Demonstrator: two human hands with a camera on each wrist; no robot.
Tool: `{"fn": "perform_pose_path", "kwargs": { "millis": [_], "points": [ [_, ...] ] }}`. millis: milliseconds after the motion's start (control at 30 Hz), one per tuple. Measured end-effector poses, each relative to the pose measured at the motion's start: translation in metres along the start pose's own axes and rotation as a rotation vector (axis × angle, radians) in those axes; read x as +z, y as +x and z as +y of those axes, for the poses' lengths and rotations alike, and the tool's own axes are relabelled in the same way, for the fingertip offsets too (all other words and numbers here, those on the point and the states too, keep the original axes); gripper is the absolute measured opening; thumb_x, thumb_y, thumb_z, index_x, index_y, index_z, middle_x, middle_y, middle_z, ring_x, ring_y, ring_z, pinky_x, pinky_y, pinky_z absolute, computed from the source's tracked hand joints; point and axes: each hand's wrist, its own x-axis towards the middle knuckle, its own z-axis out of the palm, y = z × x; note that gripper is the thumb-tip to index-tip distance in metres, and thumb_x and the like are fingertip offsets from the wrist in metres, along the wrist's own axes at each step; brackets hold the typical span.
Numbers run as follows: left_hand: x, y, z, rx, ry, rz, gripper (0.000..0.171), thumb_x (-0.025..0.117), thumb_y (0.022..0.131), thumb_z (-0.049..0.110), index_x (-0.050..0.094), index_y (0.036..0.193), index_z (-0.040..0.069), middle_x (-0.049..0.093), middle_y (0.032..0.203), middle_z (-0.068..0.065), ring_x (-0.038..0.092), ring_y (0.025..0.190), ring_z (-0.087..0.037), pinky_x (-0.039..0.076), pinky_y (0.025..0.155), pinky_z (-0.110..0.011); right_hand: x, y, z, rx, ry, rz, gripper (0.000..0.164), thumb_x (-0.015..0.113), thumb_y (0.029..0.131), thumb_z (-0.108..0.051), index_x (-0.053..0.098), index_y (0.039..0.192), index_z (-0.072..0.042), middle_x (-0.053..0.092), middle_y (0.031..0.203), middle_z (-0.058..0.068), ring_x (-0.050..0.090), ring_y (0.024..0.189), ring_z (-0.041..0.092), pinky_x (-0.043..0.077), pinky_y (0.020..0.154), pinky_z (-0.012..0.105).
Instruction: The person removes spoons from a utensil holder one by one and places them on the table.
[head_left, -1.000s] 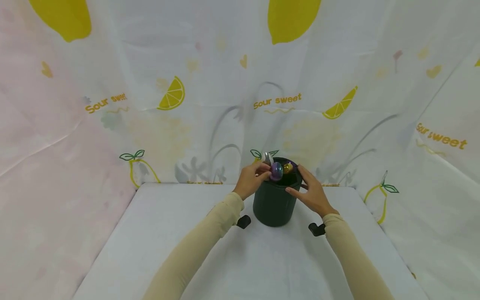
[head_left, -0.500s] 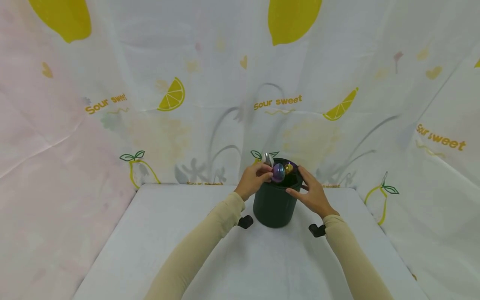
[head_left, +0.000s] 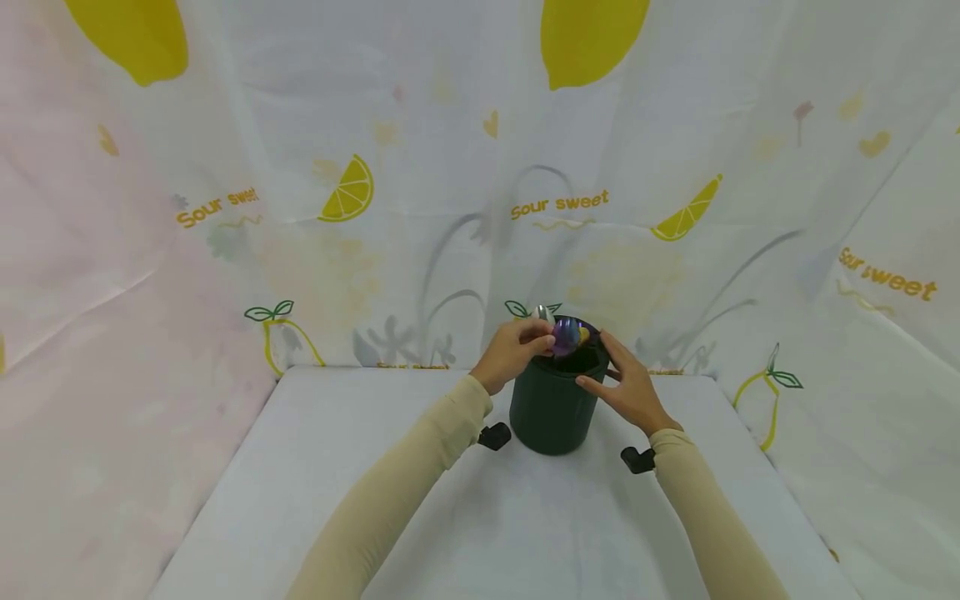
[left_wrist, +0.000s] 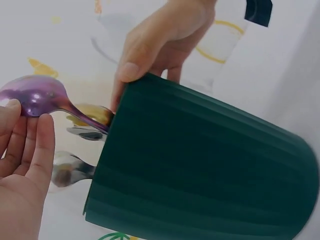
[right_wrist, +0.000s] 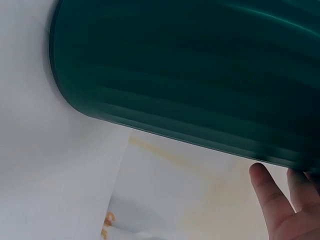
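Observation:
A dark green utensil holder (head_left: 553,417) stands upright on the white table, with the bowls of several shiny spoons above its rim. My left hand (head_left: 512,354) pinches a purple spoon (left_wrist: 36,94) by its bowl between thumb and fingers, and the spoon's handle runs down into the holder. Beside it a gold spoon (left_wrist: 91,114) and a silver spoon (left_wrist: 65,169) stick out. With thumb on the near side and fingers round the far side, my right hand (head_left: 630,392) holds the holder near the rim. The spoons' lower handles are hidden inside.
The table (head_left: 360,433) is covered in white and meets a lemon-print cloth (head_left: 420,275) at the back and sides. Black wrist mounts (head_left: 639,460) show below both sleeves.
My left hand has shifted slightly right and up with the purple spoon, which now covers more of the gold one. My right hand keeps its place on the holder.

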Motion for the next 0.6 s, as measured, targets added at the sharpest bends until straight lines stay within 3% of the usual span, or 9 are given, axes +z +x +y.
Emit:
{"fn": "perform_pose_path", "kwargs": {
  "millis": [233,400,600],
  "points": [
    [-0.007,-0.003,0.022,0.036,-0.072,0.011,0.019,0.062,0.097,0.014,0.063,0.109,-0.001,0.065,0.105,-0.011,0.066,0.096,-0.020,0.054,0.093,-0.036,0.000,0.000,-0.003,0.006,-0.004,-0.009,0.090,0.075,0.087,-0.037,0.021,0.156,-0.019,0.024,0.159,0.009,0.032,0.140,0.034,0.046,0.099,0.055],
    [-0.012,-0.007,0.039,0.117,-0.077,0.003,0.022,0.061,0.098,0.017,0.064,0.111,0.000,0.066,0.104,-0.011,0.066,0.096,-0.021,0.052,0.095,-0.042,-0.001,0.000,-0.002,0.011,-0.002,-0.012,0.091,0.075,0.087,-0.037,0.018,0.157,-0.020,0.022,0.160,0.009,0.030,0.141,0.034,0.045,0.100,0.055],
    [-0.020,-0.012,0.063,0.212,-0.110,0.021,0.020,0.063,0.097,0.016,0.065,0.109,0.000,0.067,0.102,-0.012,0.066,0.094,-0.024,0.054,0.092,-0.040,-0.001,0.000,-0.003,0.016,-0.001,-0.025,0.092,0.074,0.087,-0.038,0.017,0.157,-0.019,0.019,0.160,0.010,0.027,0.142,0.035,0.045,0.100,0.055]
  ]
}}
